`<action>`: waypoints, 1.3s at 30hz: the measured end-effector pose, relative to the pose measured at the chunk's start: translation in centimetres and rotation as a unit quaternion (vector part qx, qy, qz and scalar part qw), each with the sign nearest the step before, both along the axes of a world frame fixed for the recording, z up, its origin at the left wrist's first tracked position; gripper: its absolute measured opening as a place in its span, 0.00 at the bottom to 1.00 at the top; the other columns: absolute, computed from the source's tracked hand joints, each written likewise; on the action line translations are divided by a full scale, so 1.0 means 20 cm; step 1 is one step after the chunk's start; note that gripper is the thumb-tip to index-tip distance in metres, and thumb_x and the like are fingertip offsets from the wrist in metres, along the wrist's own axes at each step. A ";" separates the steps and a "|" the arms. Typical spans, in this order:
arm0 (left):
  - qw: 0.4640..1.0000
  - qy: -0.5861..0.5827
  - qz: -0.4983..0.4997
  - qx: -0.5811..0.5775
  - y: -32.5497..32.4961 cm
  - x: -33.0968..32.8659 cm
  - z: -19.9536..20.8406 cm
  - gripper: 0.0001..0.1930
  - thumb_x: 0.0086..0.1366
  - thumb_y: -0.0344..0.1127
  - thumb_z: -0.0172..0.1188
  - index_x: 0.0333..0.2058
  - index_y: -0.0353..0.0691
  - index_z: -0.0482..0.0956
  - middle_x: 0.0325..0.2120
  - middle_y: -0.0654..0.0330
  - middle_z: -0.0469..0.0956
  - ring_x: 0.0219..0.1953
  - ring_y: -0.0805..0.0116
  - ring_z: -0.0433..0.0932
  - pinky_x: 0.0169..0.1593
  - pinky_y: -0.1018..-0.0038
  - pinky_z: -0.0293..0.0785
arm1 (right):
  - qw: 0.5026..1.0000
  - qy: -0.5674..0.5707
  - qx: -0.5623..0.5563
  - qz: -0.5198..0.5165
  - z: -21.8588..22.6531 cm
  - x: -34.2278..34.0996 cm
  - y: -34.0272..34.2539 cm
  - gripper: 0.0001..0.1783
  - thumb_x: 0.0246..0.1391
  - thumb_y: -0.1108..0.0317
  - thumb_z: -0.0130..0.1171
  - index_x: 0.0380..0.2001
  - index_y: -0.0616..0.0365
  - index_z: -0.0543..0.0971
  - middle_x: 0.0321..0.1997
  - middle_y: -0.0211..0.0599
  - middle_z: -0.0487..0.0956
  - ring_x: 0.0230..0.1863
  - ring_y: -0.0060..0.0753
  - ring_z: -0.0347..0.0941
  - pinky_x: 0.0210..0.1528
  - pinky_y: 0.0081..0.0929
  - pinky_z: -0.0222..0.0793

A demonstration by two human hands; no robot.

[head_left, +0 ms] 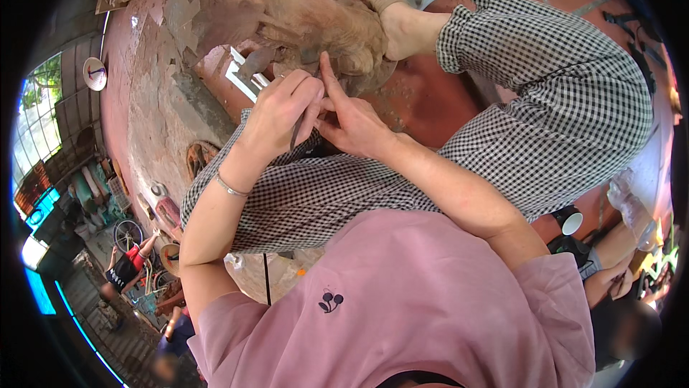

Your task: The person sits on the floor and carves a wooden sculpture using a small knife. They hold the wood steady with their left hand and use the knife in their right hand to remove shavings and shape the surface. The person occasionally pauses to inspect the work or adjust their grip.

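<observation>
Head view shows a thin dark tool pinched in the curled left hand, its long axis running steeply down toward the checked trousers. The right hand lies against the left, index finger stretched up onto the brown clay lump, holding nothing visible.
</observation>
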State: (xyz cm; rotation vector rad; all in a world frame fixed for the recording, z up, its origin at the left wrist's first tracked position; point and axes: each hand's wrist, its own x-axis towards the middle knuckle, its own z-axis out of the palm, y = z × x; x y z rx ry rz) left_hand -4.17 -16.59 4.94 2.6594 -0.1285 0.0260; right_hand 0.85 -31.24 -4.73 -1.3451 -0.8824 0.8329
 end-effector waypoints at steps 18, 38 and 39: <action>0.995 -0.028 -0.002 -0.100 0.04 0.07 -0.03 0.02 0.62 0.20 0.57 0.33 0.32 0.75 0.27 0.52 0.73 0.28 0.54 0.73 0.34 0.66 0.71 | 0.994 -0.019 -0.038 -0.098 0.01 -0.01 0.03 0.58 0.51 0.76 0.58 0.72 0.63 0.28 0.31 0.41 0.84 0.33 0.46 0.81 0.39 0.35 0.75; 0.997 0.016 -0.040 -0.071 0.15 0.03 0.07 0.02 0.62 0.21 0.58 0.33 0.31 0.74 0.29 0.51 0.74 0.30 0.53 0.73 0.35 0.65 0.71 | 0.999 0.008 0.001 -0.039 0.02 -0.06 0.06 0.58 0.52 0.72 0.59 0.71 0.67 0.26 0.28 0.40 0.84 0.28 0.44 0.81 0.34 0.38 0.76; 0.996 0.006 -0.046 -0.080 0.14 0.04 0.06 0.02 0.62 0.21 0.58 0.33 0.31 0.74 0.29 0.52 0.74 0.31 0.53 0.73 0.35 0.65 0.71 | 0.998 -0.012 0.003 -0.054 0.01 -0.06 0.06 0.58 0.52 0.72 0.59 0.71 0.67 0.26 0.28 0.40 0.84 0.28 0.44 0.81 0.34 0.38 0.76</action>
